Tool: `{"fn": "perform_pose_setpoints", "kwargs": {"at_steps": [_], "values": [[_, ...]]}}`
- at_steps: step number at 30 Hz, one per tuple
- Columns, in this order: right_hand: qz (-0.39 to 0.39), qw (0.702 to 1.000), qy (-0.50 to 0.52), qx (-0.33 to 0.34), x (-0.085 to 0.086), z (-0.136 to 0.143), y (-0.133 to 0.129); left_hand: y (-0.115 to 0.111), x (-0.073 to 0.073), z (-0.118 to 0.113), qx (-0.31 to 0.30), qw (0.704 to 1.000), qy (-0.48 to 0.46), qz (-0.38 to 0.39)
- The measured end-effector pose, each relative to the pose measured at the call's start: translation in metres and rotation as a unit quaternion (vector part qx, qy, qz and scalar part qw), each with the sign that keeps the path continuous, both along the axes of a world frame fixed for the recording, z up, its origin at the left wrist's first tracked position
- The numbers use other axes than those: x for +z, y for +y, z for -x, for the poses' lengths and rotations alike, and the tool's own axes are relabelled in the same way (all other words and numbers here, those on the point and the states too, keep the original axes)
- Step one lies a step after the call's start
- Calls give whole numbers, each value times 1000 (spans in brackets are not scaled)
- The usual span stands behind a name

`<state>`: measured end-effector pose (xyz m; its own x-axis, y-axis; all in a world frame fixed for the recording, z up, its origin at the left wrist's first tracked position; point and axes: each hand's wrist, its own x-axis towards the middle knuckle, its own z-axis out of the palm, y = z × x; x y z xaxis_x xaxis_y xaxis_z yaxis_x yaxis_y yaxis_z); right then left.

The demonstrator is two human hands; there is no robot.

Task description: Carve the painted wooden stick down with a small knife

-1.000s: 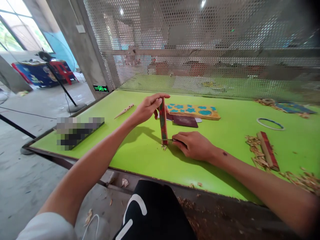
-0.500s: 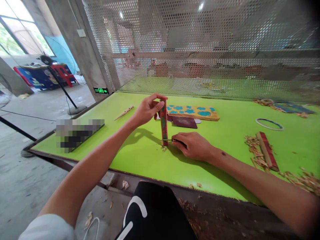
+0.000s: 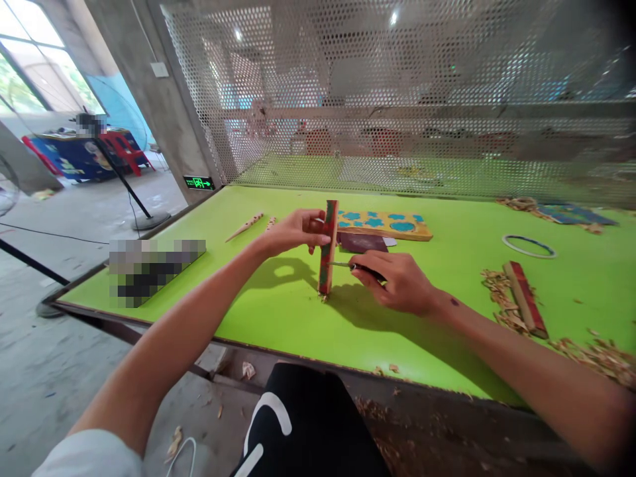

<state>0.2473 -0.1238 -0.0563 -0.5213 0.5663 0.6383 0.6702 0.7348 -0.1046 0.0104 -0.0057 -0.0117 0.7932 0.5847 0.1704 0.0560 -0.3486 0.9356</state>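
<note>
A painted board (image 3: 383, 224) is lying behind, shavings (image 3: 499, 298) near the table's (image 3: 278, 311) right edge. Mid-table, the red-green stick (image 3: 328, 246) is being gripped upright by the left hand (image 3: 294, 232); a blade (image 3: 340, 264) is being pinched by the right hand (image 3: 397, 281).

Only one sign readable: small green lit exit sign (image 3: 199, 182), low on the grey concrete pillar (image 3: 171, 99) at the far left corner of the green table (image 3: 447, 291), showing a running-figure symbol and an arrow pointing right; no letters legible on it. White curved mark on the black cloth (image 3: 308, 424) at the lower edge, not readable as a word. Blue cart (image 3: 74, 156) far left bearing coloured graphics too small and blurred to read. No other words, brands or numbers legible.
</note>
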Motion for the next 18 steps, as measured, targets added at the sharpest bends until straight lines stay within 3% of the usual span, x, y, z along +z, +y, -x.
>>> {"fn": "perform_pose_setpoints", "kwargs": {"at_steps": [6, 9, 14, 18], "values": [[-70, 994, 60, -50, 13, -5, -6, -1, -10, -7, -84, 983, 153, -57], [-119, 988, 83, -47, 14, -6, -3, 0, -5, -1, -31, 979, 153, -128], [-129, 987, 91, -36, 11, -7, 4, 2, 8, 12, 90, 972, 153, -151], [-113, 988, 94, -47, 8, -8, 6, 2, 17, 15, 99, 969, 138, -178]]}}
